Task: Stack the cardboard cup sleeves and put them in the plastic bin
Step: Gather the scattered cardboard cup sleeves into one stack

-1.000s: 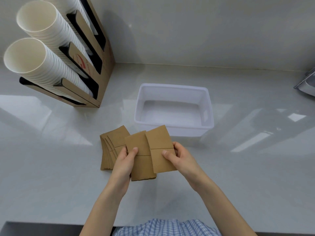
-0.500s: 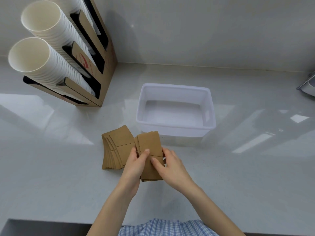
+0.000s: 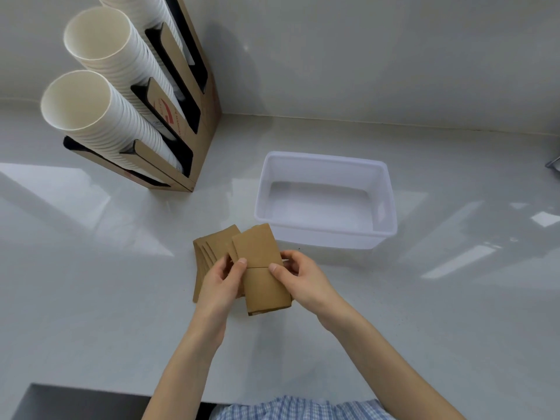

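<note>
A small squared-up stack of brown cardboard cup sleeves [image 3: 262,268] is held between both hands just above the white counter. My left hand [image 3: 218,283] grips its left edge, thumb on top. My right hand [image 3: 300,278] grips its right edge the same way. Behind my left hand, a fanned pile of more sleeves [image 3: 212,247] lies flat on the counter, partly hidden by the hand and the held stack. The white plastic bin [image 3: 386,204] stands just beyond the hands, to the right, with nothing inside it.
A cardboard dispenser rack [image 3: 197,128] with long tilted stacks of white paper cups [image 3: 100,116] stands at the back left against the wall. A metal object's corner [image 3: 554,163] shows at the right edge. The counter's front edge is near my body.
The two separate sleeves held side by side have been slid together into one aligned stack between both hands. The view has shifted a little.
</note>
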A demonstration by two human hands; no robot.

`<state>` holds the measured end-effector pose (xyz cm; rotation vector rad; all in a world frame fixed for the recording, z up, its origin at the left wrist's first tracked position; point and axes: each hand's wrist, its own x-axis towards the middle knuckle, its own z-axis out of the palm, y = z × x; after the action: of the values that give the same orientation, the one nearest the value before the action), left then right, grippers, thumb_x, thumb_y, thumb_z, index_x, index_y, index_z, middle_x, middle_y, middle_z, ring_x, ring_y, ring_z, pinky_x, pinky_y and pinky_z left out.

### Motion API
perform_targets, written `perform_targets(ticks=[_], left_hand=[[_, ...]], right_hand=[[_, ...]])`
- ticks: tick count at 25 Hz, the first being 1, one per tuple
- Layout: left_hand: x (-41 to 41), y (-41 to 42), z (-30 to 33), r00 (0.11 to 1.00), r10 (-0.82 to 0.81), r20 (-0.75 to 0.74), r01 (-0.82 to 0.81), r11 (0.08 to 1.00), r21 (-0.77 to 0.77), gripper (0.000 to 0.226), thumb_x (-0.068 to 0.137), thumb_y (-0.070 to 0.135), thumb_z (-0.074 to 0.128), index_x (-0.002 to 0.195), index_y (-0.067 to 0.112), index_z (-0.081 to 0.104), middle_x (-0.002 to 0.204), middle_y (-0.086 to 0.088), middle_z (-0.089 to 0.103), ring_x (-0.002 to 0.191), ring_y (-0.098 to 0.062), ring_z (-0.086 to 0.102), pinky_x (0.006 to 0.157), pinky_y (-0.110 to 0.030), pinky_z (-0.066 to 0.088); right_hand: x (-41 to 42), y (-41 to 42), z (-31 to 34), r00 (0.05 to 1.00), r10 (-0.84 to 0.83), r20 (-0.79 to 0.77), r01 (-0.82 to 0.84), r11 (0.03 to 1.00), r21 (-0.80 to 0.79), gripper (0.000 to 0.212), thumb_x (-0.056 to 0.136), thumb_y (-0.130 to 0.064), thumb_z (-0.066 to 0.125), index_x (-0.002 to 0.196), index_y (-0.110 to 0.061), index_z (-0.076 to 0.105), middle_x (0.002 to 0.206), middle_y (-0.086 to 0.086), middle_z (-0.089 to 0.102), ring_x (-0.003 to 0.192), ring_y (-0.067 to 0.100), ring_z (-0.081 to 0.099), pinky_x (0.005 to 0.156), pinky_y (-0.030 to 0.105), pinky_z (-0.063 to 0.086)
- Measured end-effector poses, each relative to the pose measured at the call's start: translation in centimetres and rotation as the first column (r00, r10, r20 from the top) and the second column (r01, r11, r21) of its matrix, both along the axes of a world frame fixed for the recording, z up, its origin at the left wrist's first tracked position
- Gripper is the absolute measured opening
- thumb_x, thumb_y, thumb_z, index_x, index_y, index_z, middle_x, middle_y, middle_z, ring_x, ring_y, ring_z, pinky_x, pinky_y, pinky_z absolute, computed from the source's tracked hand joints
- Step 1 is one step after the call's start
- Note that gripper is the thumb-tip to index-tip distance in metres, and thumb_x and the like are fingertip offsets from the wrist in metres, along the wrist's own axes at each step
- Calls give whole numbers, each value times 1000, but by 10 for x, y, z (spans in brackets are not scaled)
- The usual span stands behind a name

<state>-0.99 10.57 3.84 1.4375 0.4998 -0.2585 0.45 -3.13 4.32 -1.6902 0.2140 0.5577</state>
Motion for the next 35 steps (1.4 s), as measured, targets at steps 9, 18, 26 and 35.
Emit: perform_targets(ticks=[9,18,26,35], left_hand=[[17,32,-7,993,119,16,-120,974,194,27,89,15,49,115,11,56,105,-8,64,86,-21,63,75,-25,49],[34,37,-21,994,110,8,-98,850,517,28,89,18,47,113,8,57,101,-10,61,91,-25,54,81,-35,43],[37,52,-35,977,144,-157,-44,858,511,53,86,36,52,135,20,38,143,-15,31,131,-34,31,106,-50,33],[33,54,-32,973,94,-210,-49,977,206,58,89,34,48,139,12,30,141,-11,43,124,-30,44,102,-42,38]], right_hand=[[34,44,-10,979,189,75,-155,933,-325,38,89,-28,47,122,-9,51,125,11,53,107,26,55,89,34,45],[41,67,-21,971,237,43,-191,865,-464,39,93,-24,40,127,-4,42,129,17,40,123,31,38,102,40,37],[48,65,-28,986,152,-72,-168,911,-375,62,86,-35,51,140,-17,26,140,14,29,131,32,30,108,42,34],[41,68,-20,981,102,-168,-113,992,-55,40,94,-21,35,134,-18,35,133,7,49,110,22,50,86,30,42]])
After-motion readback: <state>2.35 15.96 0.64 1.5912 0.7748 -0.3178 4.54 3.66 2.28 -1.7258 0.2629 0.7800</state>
